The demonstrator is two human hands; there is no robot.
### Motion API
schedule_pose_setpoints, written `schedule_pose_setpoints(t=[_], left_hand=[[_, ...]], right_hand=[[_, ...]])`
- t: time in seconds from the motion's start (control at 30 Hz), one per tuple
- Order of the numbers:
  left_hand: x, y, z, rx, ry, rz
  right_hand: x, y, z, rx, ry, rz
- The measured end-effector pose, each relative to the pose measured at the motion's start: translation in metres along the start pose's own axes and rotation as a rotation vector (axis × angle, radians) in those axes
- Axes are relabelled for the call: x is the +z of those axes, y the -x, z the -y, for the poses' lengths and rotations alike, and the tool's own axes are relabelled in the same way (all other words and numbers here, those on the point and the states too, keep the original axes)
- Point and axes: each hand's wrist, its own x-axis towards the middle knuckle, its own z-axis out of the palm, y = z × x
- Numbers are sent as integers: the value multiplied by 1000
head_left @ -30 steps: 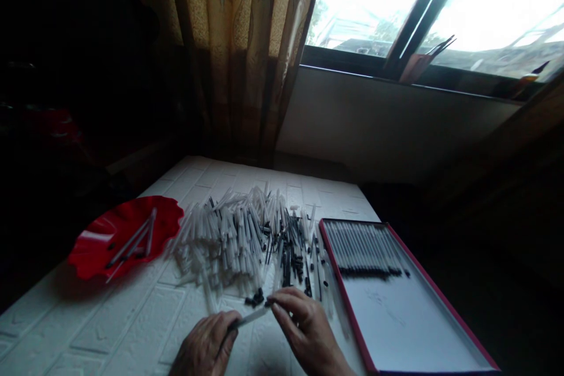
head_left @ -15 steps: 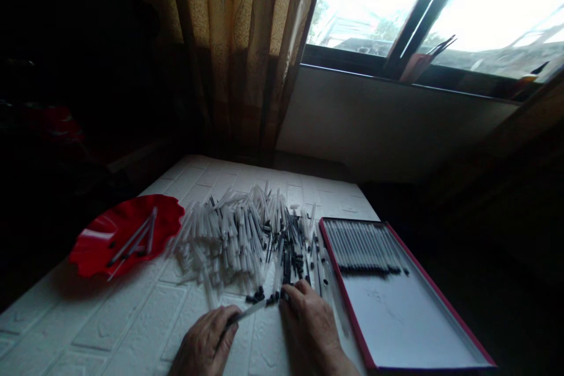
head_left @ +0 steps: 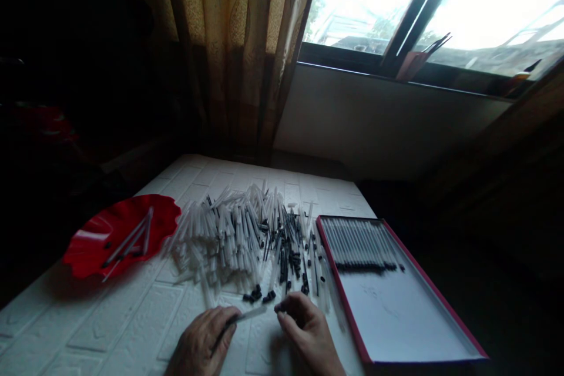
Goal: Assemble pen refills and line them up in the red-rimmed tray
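A clear pen barrel (head_left: 253,313) with a dark lower part is gripped in my left hand (head_left: 202,338), its pale end pointing right. My right hand (head_left: 308,332) is closed in a pinch just right of that end, on what looks like a small black pen cap (head_left: 278,307); most of it is hidden by the fingertips. Between and beyond the hands lie loose black caps (head_left: 254,294). A big heap of clear pen barrels (head_left: 233,229) spreads behind them, with dark refills (head_left: 288,252) on its right side.
On the right stands a shallow red-edged box (head_left: 343,311) with a row of pens (head_left: 363,244) along its far end. A red wavy-rimmed dish (head_left: 83,247) holding a few pen parts is on the left. The white brick-patterned table (head_left: 127,317) lies below a window (head_left: 365,6).
My right hand has lifted from the black caps and come back nearer the barrel's end, fingers pinched. My left hand keeps the barrel almost in place.
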Motion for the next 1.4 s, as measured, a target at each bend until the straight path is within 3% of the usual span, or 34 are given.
schedule_pose_setpoints(t=[0.13,0.3,0.63,0.93,1.2,1.3,1.4], left_hand=[[-1,0,-1,13,6,-1],[-3,-3,-3,11,-1,11],[-2,0,-2,29,6,24],[-3,1,0,66,-24,57],[-6,-2,-1,117,-37,91],[-6,-2,-1,139,-36,94],[-6,-2,-1,140,-8,95]], right_hand=[[9,2,-1,60,-273,0],[13,2,4,67,-294,14],[14,4,14,-66,-19,29],[-3,-1,14,-369,510,185],[-11,-4,19,-473,931,315],[-9,-4,10,-471,941,324],[-3,-1,-1,-435,814,307]])
